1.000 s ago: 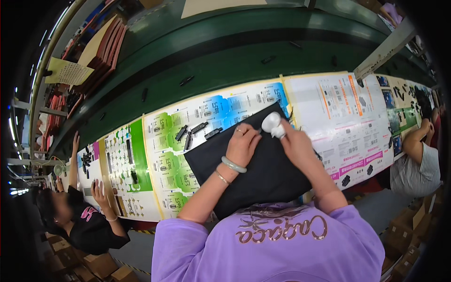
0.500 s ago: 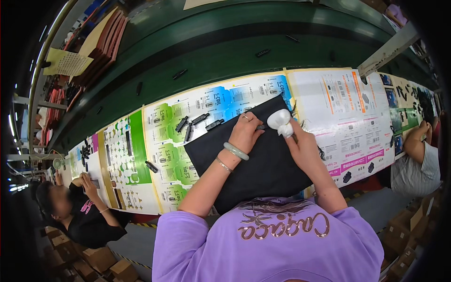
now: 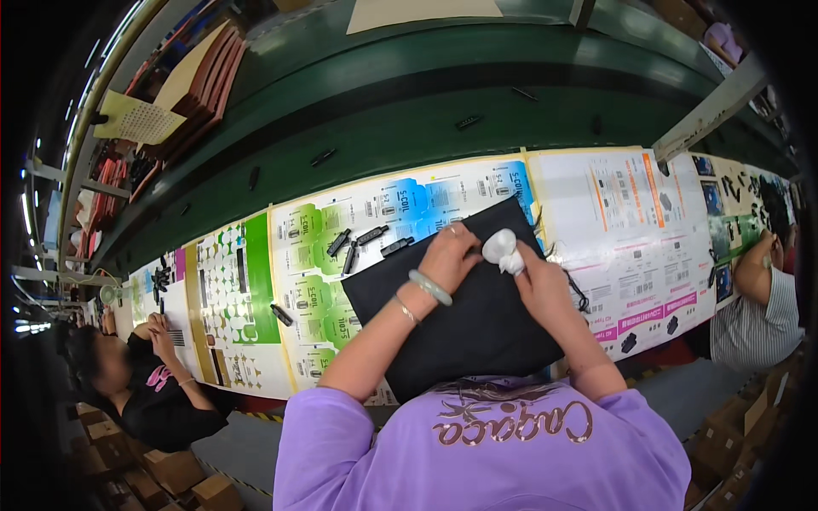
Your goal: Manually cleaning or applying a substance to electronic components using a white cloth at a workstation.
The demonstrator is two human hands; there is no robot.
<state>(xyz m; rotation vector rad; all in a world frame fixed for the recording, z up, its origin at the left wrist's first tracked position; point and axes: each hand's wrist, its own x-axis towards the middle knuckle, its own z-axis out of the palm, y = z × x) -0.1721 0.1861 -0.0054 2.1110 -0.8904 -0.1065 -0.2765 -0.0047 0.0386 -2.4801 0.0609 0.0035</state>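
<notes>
A black cloth (image 3: 460,324) lies over the table in front of me. Above it, my left hand (image 3: 448,259) is closed in a pinch, with a small dark part at its fingertips that barely shows against the cloth. My right hand (image 3: 540,279) grips a white cloth wad (image 3: 499,247), gathered into a rounded ball with a bunched neck. The wad's round end faces my left fingertips, close to them. Just beyond the cloth's left edge lie several small black ribbed parts (image 3: 370,236).
Across the table runs a green conveyor belt (image 3: 383,119) carrying scattered black parts. A single black part (image 3: 281,314) rests on the printed sheets to the left. Co-workers sit on both sides, and a metal post (image 3: 711,115) stands at the right.
The whole view has shifted slightly downward. The white wad stays in my right hand and has turned a little. My left hand keeps its pinch near the wad.
</notes>
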